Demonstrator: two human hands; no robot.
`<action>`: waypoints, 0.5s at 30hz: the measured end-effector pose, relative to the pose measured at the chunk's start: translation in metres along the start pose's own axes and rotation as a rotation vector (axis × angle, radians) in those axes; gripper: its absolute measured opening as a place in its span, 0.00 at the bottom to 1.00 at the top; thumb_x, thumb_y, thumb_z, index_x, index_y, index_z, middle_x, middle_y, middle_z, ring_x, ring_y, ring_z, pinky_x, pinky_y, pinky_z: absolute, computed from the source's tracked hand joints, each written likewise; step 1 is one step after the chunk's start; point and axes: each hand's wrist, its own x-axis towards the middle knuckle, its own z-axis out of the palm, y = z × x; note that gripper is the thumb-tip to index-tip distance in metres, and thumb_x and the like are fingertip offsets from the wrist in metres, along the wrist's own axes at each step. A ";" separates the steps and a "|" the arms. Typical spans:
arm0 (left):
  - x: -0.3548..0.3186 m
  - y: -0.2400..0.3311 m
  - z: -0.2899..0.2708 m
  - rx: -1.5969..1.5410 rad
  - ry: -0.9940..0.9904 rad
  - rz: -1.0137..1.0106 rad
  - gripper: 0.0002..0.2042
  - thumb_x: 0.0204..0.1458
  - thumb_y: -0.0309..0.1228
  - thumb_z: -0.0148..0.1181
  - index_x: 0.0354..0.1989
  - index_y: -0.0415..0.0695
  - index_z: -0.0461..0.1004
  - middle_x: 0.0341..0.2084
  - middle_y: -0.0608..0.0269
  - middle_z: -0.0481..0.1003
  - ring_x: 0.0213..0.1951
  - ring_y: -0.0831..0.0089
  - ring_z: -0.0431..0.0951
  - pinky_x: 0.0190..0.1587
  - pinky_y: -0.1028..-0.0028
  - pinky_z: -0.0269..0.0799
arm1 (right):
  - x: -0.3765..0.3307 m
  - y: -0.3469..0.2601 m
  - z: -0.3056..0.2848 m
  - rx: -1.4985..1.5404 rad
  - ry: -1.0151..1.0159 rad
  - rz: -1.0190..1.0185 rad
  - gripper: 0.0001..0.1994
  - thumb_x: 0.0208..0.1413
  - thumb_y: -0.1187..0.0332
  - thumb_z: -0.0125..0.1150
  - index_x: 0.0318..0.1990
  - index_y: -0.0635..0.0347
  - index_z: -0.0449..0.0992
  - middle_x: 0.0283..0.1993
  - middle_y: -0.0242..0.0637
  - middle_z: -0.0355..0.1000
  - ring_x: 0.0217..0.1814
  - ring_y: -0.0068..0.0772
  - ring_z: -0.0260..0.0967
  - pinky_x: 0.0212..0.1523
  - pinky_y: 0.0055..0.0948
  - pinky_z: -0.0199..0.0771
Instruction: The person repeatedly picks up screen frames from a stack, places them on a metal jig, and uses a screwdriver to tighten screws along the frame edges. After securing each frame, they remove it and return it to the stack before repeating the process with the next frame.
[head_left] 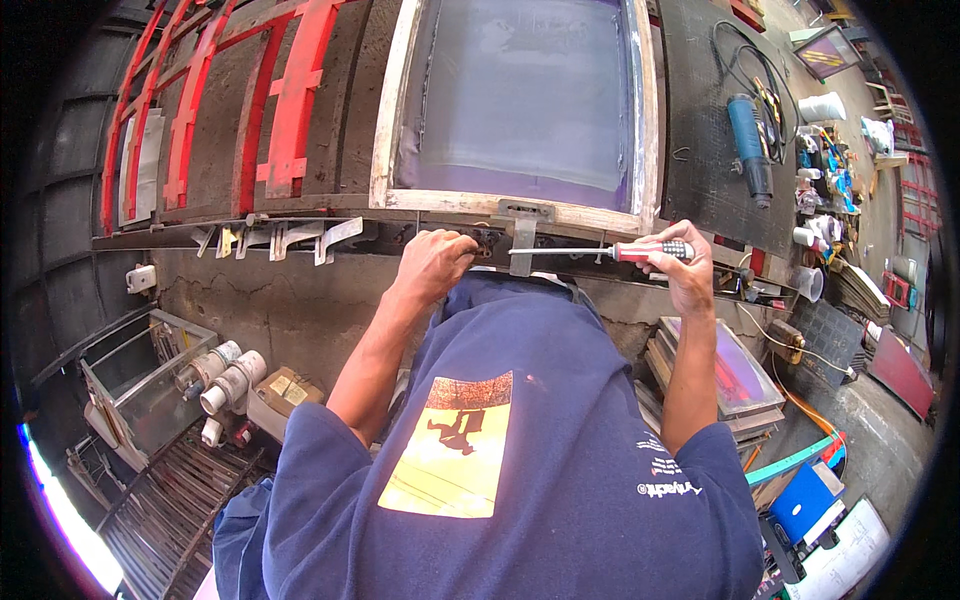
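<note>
My right hand (pixel 683 268) grips a screwdriver (pixel 600 252) with a red and black handle, held level, its shaft pointing left to a metal bracket (pixel 523 232) on the front rail of a wooden printing screen frame (pixel 395 120). My left hand (pixel 434 262) is closed on a small dark part at the table's front edge, just left of that bracket. The frame holds a purple-grey mesh (pixel 525 95) and lies flat on the dark work table (pixel 350 110).
Red metal bars (pixel 290 100) lie on the table at left, with small metal brackets (pixel 280 238) along its front edge. A blue power drill (pixel 748 140) with cables lies at right. Stacked screens (pixel 740 375) sit below right; pipes and boxes (pixel 235 385) sit below left.
</note>
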 end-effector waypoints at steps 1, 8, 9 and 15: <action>-0.001 0.002 -0.002 0.022 -0.015 -0.025 0.11 0.54 0.34 0.64 0.43 0.45 0.81 0.39 0.53 0.82 0.42 0.53 0.81 0.47 0.60 0.75 | -0.001 -0.006 -0.001 -0.052 0.022 -0.007 0.12 0.51 0.77 0.68 0.40 0.63 0.72 0.40 0.50 0.80 0.35 0.30 0.80 0.36 0.26 0.82; 0.062 0.051 -0.016 -0.374 0.137 0.210 0.14 0.56 0.35 0.63 0.49 0.43 0.79 0.46 0.46 0.80 0.48 0.49 0.80 0.52 0.58 0.74 | 0.000 -0.056 0.009 -0.376 0.108 -0.156 0.09 0.53 0.79 0.67 0.39 0.64 0.73 0.41 0.44 0.80 0.38 0.23 0.78 0.40 0.23 0.80; 0.077 0.061 -0.019 -0.335 0.046 0.225 0.15 0.56 0.34 0.63 0.49 0.43 0.80 0.45 0.46 0.80 0.47 0.49 0.80 0.51 0.59 0.75 | 0.003 -0.064 0.016 -0.458 0.130 -0.212 0.08 0.52 0.78 0.68 0.37 0.64 0.75 0.39 0.40 0.80 0.38 0.19 0.77 0.39 0.21 0.78; 0.132 0.080 -0.029 -0.281 -0.131 0.372 0.12 0.55 0.32 0.62 0.45 0.42 0.83 0.33 0.47 0.82 0.35 0.51 0.84 0.42 0.60 0.78 | 0.019 -0.099 0.067 -0.842 0.087 -0.293 0.10 0.51 0.71 0.71 0.37 0.63 0.77 0.28 0.36 0.79 0.32 0.19 0.76 0.33 0.24 0.76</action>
